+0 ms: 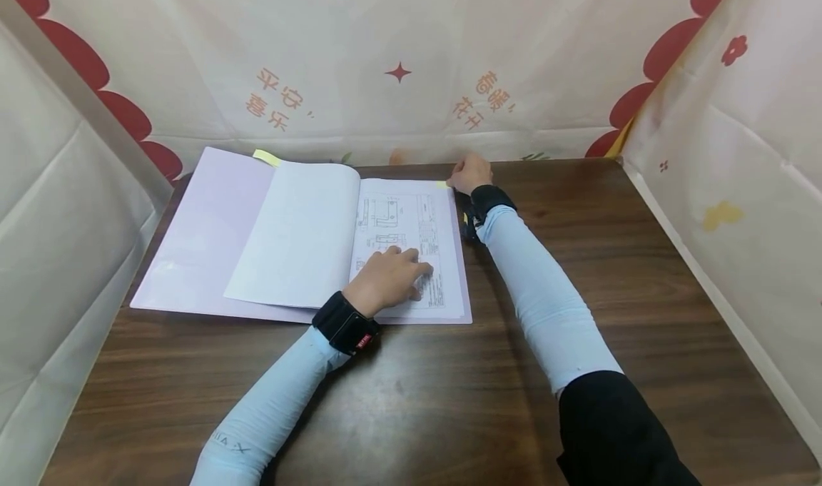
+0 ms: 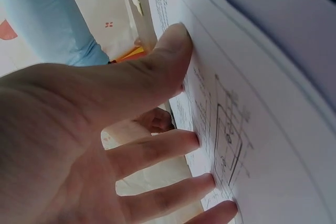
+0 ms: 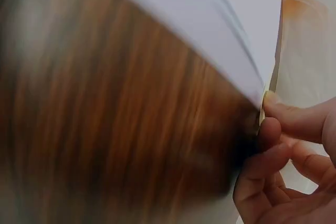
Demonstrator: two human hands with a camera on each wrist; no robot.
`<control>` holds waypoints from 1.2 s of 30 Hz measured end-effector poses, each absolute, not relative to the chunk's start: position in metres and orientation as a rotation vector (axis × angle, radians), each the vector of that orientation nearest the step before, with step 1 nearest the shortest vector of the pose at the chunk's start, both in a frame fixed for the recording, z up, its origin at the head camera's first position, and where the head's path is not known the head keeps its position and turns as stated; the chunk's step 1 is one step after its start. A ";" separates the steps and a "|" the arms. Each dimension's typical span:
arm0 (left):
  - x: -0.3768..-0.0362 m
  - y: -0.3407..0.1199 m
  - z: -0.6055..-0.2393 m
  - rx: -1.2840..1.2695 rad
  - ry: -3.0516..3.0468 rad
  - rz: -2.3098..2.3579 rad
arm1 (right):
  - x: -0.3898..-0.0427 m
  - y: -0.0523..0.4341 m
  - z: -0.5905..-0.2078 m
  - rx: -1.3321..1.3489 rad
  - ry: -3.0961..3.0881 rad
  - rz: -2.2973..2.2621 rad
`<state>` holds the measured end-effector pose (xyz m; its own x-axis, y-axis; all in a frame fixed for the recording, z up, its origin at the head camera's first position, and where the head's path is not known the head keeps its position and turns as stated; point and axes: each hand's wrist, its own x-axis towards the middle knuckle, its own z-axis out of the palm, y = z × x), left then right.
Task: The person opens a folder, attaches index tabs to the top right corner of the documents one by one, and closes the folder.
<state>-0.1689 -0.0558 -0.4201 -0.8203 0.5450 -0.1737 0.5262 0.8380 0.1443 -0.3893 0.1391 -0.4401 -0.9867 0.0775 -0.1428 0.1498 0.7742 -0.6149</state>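
1. On the broad, dark-brown wood-grain table [image 1: 648,315] I'm prob. doing a page-edge step: steadying the lower part, working the top corner. Nxt move's likely calling for a gentle pinch & a steady rest, so nothing's creasing or tearing.
2. The big pale-lilac, smooth-covered booklet [image 1: 186,257] is lying open nr the table's far edge; its cover's looking thin, flat & slightly glossy, poss. plastic.
3. A blank white paper leaf [image 1: 298,236] is curving over left from the spine; a flat white sheet [image 1: 401,222], printed w/ fine-line tech. drawings, is facing up on the right.
4. My left hand [image 1: 388,275] is resting on that sheet, fingers spread, gripping nothing.
5. My right hand [image 1: 471,173] is working at the sheet's top-right corner, thumb & finger pinching the small yellow strip-like tab [image 3: 261,117].
6. A second narrow yellow tab [image 1: 266,158] is sticking out by the blank leaf's top-left.
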 end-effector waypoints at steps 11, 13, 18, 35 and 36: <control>-0.169 -0.060 -0.420 0.814 2.800 0.187 | -0.361 0.152 -0.412 -0.259 2.987 -0.680; -0.169 -0.060 -0.420 0.809 2.787 0.202 | -0.341 0.155 -0.406 -0.518 2.917 -0.646; -0.170 -0.058 -0.417 0.817 2.769 0.217 | -0.277 0.166 -0.401 -0.900 2.709 -0.554; -0.160 -0.066 -0.413 0.788 2.798 0.275 | -0.192 0.167 -0.427 -0.943 2.784 -0.279; -0.156 -0.068 -0.413 0.785 2.799 0.259 | -0.191 0.166 -0.428 -0.943 2.786 -0.279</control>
<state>-0.1564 -0.0684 -0.4127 -0.8323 0.5292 -0.1652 0.4898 0.8415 0.2280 -0.1913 0.1665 -0.4278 -0.7806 -0.6143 -0.1155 -0.5792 0.7803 -0.2359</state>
